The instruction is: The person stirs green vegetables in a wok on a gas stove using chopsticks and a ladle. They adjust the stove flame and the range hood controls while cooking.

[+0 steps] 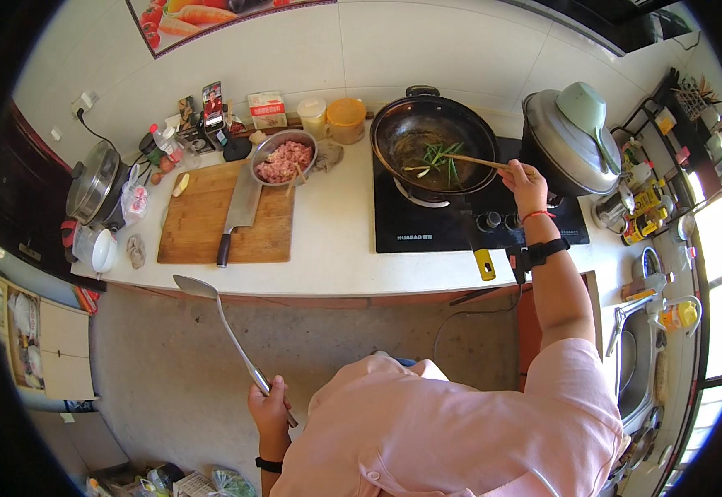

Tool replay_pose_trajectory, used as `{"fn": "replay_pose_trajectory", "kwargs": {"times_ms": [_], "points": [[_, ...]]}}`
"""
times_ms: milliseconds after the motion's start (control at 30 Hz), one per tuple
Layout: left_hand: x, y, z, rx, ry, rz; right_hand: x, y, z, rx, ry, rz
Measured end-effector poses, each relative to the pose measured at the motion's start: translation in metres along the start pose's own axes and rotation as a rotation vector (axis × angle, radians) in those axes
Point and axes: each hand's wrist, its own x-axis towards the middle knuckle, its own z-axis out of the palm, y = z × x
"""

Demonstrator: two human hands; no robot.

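Observation:
My right hand (pixel 524 181) grips a pair of wooden chopsticks (pixel 479 161) that reach into a dark wok (pixel 392 133). Their tips are at a small bunch of green onions (pixel 438 161) lying in the wok's bottom, where some oil seems to glisten. The wok sits on a black gas stove (pixel 407 220), its yellow-ended handle (pixel 484 264) pointing towards me. Low at my side, my left hand (pixel 269 404) is closed around the handle of a metal spatula (pixel 236 338). The spatula's blade is up near the counter's front edge, over the floor.
Left of the stove, a cleaver (pixel 243 205) lies on a wooden cutting board (pixel 196 205). A metal bowl of minced meat (pixel 285 160) touches the board's far corner. A large lidded pot (pixel 559 140) stands right of the wok, a sink (pixel 631 366) further right. A phone (pixel 213 105) leans at the wall.

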Motion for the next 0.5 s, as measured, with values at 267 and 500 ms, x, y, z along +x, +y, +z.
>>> {"fn": "replay_pose_trajectory", "kwargs": {"times_ms": [267,500], "points": [[-0.001,0.004,0.004,-0.001,-0.011,-0.008,0.000,0.007,0.020,-0.418,-0.252,-0.215],[-0.005,0.002,0.002,0.012,-0.004,-0.004,-0.004,0.008,0.014,-0.263,-0.159,-0.039]]}}
